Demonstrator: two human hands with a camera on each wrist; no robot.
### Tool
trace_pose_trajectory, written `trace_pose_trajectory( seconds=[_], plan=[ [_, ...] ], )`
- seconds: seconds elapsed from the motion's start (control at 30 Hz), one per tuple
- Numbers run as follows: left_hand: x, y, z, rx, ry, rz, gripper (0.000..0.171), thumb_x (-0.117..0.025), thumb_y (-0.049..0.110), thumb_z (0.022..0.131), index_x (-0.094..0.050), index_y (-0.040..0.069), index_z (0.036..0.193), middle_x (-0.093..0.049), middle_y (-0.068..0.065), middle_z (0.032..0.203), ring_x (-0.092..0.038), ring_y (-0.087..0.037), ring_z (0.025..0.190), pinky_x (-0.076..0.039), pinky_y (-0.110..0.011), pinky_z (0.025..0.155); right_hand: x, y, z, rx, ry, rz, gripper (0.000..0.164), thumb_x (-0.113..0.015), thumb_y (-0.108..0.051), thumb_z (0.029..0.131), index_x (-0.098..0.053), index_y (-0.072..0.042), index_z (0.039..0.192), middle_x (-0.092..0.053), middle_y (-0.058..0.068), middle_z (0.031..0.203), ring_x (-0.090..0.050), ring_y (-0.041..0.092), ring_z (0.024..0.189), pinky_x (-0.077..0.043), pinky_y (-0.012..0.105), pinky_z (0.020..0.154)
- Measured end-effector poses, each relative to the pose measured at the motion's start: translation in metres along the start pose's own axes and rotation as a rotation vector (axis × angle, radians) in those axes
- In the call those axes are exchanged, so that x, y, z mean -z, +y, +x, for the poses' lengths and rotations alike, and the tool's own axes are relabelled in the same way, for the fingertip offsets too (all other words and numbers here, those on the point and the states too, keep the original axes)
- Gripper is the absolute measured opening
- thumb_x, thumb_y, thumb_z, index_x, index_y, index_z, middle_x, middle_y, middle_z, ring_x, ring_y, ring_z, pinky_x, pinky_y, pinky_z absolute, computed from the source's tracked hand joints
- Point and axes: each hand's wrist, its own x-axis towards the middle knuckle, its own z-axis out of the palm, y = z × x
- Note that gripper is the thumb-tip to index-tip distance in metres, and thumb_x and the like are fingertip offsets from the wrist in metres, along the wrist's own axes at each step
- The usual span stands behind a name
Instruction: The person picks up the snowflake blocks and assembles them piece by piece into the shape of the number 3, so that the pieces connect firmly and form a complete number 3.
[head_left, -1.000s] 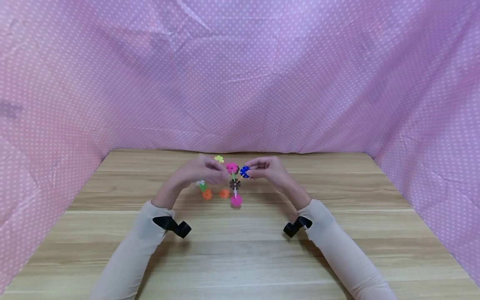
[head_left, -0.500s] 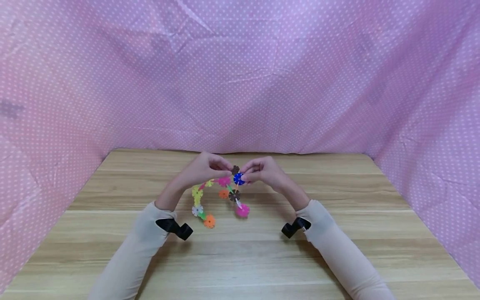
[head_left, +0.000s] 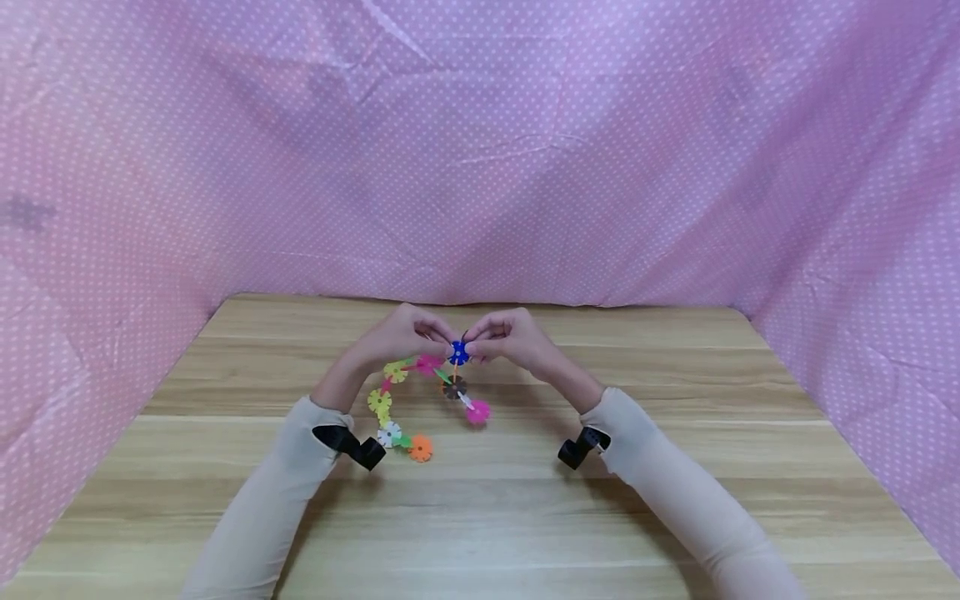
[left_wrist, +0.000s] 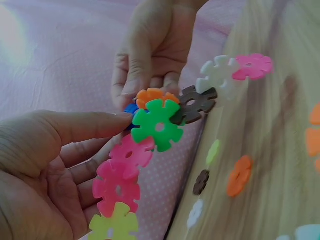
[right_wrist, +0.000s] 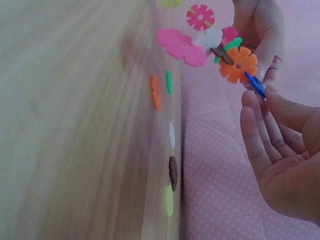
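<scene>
Both hands meet near the far middle of the table. My right hand (head_left: 517, 343) pinches a blue snowflake disc (head_left: 459, 354) between thumb and fingers. From the other side, my left hand (head_left: 396, 340) pinches the same disc's edge, its thumb tip on the blue in the left wrist view. An orange disc (right_wrist: 239, 65) joins the blue one to a brown disc (head_left: 454, 387). From that brown disc, one branch runs through a white disc (left_wrist: 218, 74) to a pink disc (head_left: 477, 412). Another runs through a green disc (left_wrist: 157, 125), pinks and yellows to an orange end disc (head_left: 421, 448).
Loose discs lie on the wooden table (head_left: 525, 500) near its far edge: orange (right_wrist: 156, 92), green (right_wrist: 169, 82), white (right_wrist: 172, 135), brown (right_wrist: 173, 172) and yellow-green (right_wrist: 170, 201). Pink dotted cloth (head_left: 480, 167) hangs behind and on both sides.
The right hand has moved left with the blue disc until the hands nearly touch. The left hand's fingertips have come onto that disc. The linked chain has swung down towards me.
</scene>
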Motion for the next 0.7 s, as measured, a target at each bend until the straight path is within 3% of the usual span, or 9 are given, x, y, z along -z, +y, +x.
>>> trace_pose_trajectory(
  seconds=[0.13, 0.27, 0.47, 0.7],
  plan=[
    [0.012, -0.004, -0.003, 0.033, -0.026, 0.004, 0.021, -0.074, 0.008, 0.091, -0.074, -0.002, 0.110, -0.077, -0.013, 0.100, -0.073, -0.018, 0.089, -0.061, -0.035, 0.085, 0.001, 0.002, 0.004, -0.004, -0.035, -0.105, 0.019, -0.074, 0.000, 0.090, -0.071, 0.008, 0.107, -0.076, 0.017, 0.096, -0.073, 0.039, 0.089, -0.063, 0.049, 0.085],
    [0.023, -0.006, -0.007, 0.076, -0.036, 0.013, 0.022, -0.073, 0.008, 0.093, -0.073, -0.002, 0.112, -0.077, -0.011, 0.099, -0.074, -0.019, 0.089, -0.062, -0.033, 0.082, 0.001, 0.009, 0.008, -0.005, -0.112, -0.260, 0.021, -0.075, 0.001, 0.088, -0.072, 0.005, 0.109, -0.076, 0.018, 0.100, -0.073, 0.024, 0.088, -0.062, 0.030, 0.080],
    [0.032, -0.007, -0.012, 0.110, -0.022, 0.017, 0.022, -0.071, 0.007, 0.094, -0.072, -0.003, 0.114, -0.078, -0.012, 0.099, -0.074, -0.019, 0.086, -0.062, -0.031, 0.076, -0.006, 0.021, 0.014, 0.012, -0.272, -0.378, 0.024, -0.076, 0.004, 0.086, -0.071, 0.006, 0.110, -0.074, 0.020, 0.099, -0.070, 0.021, 0.082, -0.062, 0.028, 0.075],
    [0.034, -0.008, -0.012, 0.115, -0.011, 0.031, 0.023, -0.071, 0.008, 0.094, -0.072, -0.001, 0.115, -0.077, -0.014, 0.101, -0.072, -0.019, 0.086, -0.061, -0.029, 0.072, -0.013, 0.029, 0.021, 0.030, -0.351, -0.427, 0.032, -0.077, 0.002, 0.086, -0.070, 0.006, 0.117, -0.071, 0.020, 0.104, -0.065, 0.010, 0.084, -0.058, 0.019, 0.077]
  ],
)
